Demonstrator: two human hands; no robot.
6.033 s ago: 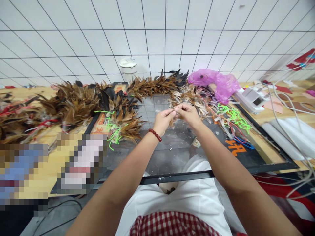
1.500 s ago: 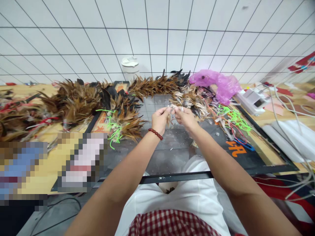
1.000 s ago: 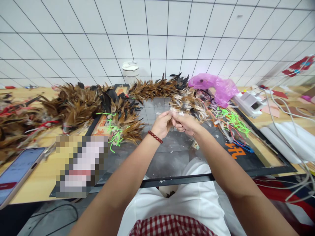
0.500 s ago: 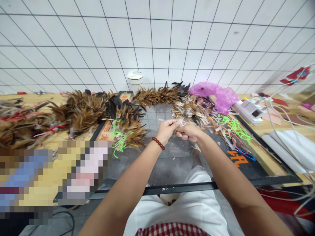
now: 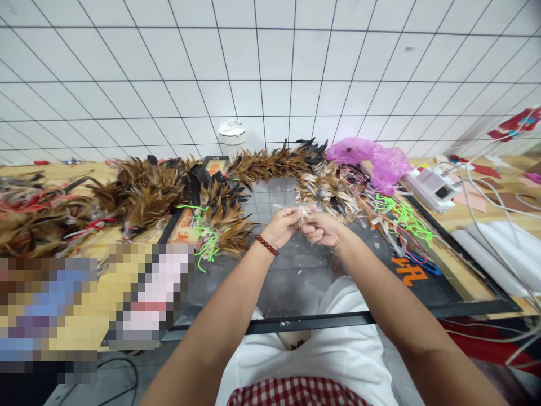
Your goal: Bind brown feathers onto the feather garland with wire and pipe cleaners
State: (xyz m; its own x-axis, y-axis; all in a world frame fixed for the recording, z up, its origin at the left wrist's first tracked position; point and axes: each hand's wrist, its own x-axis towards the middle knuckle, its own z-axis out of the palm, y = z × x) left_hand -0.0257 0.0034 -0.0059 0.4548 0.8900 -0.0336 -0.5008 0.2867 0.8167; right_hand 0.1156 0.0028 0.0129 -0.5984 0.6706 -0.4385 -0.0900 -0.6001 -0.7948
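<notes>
My left hand point(image 5: 282, 226) and my right hand point(image 5: 322, 226) meet over the dark glass-like panel point(image 5: 279, 287). Both are closed, with fingertips pinching a small tuft of whitish, fluffy feather point(image 5: 303, 213) between them. A beaded bracelet point(image 5: 267, 245) circles my left wrist. Just beyond my right hand lies a heap of loose brown and white feathers point(image 5: 327, 189). Left of my hands rests a brown feather bundle point(image 5: 228, 225) with bright green strings point(image 5: 205, 239). A long brown feather garland point(image 5: 270, 164) stretches across the panel's far side.
A pink plastic bag point(image 5: 374, 160) and a white power adapter point(image 5: 435, 189) sit at the back right. Green cords point(image 5: 403, 217) and blue-handled scissors point(image 5: 424, 264) lie on the right. A white lidded cup point(image 5: 232, 135) stands by the tiled wall. More feather bundles point(image 5: 139, 192) cover the left.
My hands have shifted slightly, and the pale tuft shows more clearly between my fingertips. My left wrist has moved a little left. The surrounding things stay in place.
</notes>
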